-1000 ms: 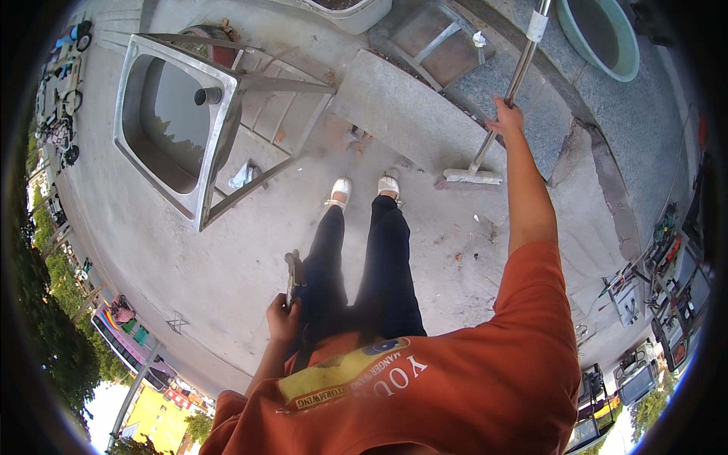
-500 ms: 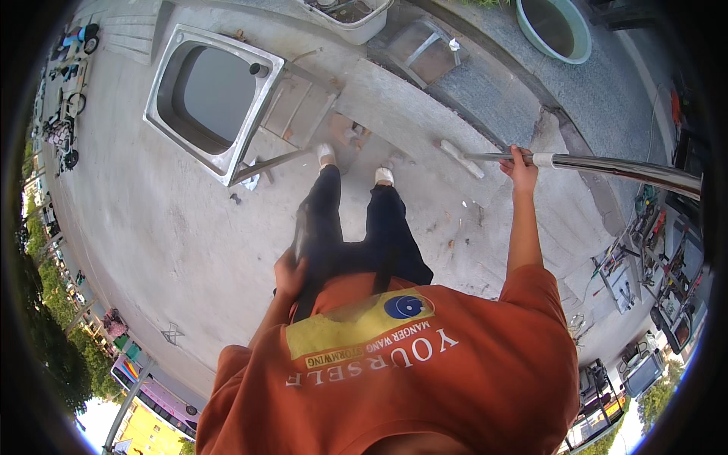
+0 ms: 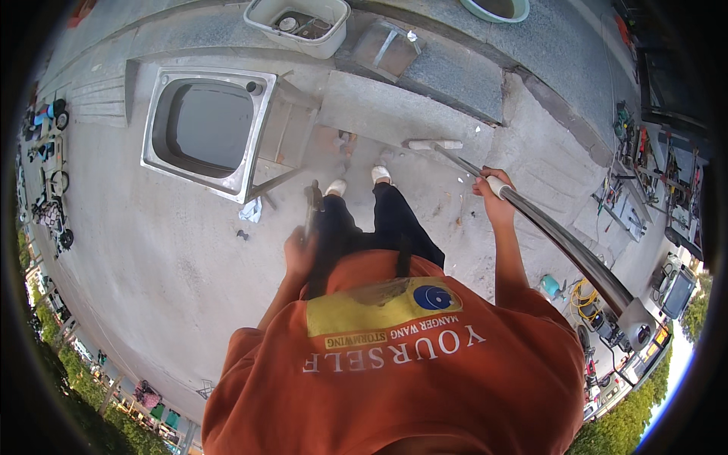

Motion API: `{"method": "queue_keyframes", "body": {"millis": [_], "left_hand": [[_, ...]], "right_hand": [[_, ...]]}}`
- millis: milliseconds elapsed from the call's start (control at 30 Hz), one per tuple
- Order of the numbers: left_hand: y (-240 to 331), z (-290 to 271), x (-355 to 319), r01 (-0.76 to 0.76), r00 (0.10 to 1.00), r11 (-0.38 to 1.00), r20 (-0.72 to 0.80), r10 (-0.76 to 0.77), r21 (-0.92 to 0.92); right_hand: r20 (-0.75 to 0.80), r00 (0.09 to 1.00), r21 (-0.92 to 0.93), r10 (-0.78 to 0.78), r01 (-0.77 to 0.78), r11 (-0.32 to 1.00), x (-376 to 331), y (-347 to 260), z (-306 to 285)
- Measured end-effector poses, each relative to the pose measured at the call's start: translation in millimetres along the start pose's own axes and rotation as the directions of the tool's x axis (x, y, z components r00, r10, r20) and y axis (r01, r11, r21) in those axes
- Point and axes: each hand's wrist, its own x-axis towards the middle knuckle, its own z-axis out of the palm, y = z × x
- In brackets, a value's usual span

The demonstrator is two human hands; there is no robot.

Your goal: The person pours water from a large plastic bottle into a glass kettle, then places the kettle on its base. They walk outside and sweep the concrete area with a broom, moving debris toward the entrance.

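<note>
My right hand is closed round a long shiny metal pole, near its white collar. The pole's thin end runs down to a pale bar at floor level; I cannot tell whether the two are joined. Its thick end reaches back past my right arm. My left hand, beside my left thigh, grips a dark hammer-like tool with its head pointing away from me. Ahead to the left stands a square steel sink basin with greyish water in it, on a metal frame.
A pale tub with odds and ends stands at the far step. Beyond it is a green basin. Crumpled cloth lies by the sink. To the right are scattered tools and a yellow hose. Parked motorbikes line the left.
The view has turned. My right hand and the pole have swung, with the pole's thick end now nearer me. The dark tool in my left hand has come into sight.
</note>
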Motion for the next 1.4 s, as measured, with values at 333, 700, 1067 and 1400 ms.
{"method": "queue_keyframes", "body": {"millis": [333, 700, 1067, 1400], "left_hand": [[-64.1, -100.1, 53.2, -0.147, 0.976, 0.985, 0.174, 0.130, 0.092], [-115.9, -181.1, 51.3, -0.208, 0.963, 0.975, 0.193, 0.190, 0.076], [-116.7, -173.1, 56.0, -0.338, 0.924, 0.918, 0.260, 0.282, 0.208], [-44.4, -94.0, 103.3, -0.703, 0.651, 0.677, 0.580, 0.490, 0.217]], "right_hand": [[0.352, 0.917, 0.222, -0.189, 0.114, 0.968, -161.7, 3.7, 156.7], [0.310, 0.945, 0.112, -0.101, 0.069, 0.991, -128.4, 80.0, 340.3], [-0.018, 0.999, 0.212, -0.038, 0.041, 0.976, -131.2, 156.3, 284.4], [-0.195, 0.979, 0.315, -0.056, 0.116, 0.942, -292.1, 115.0, 203.2]]}}
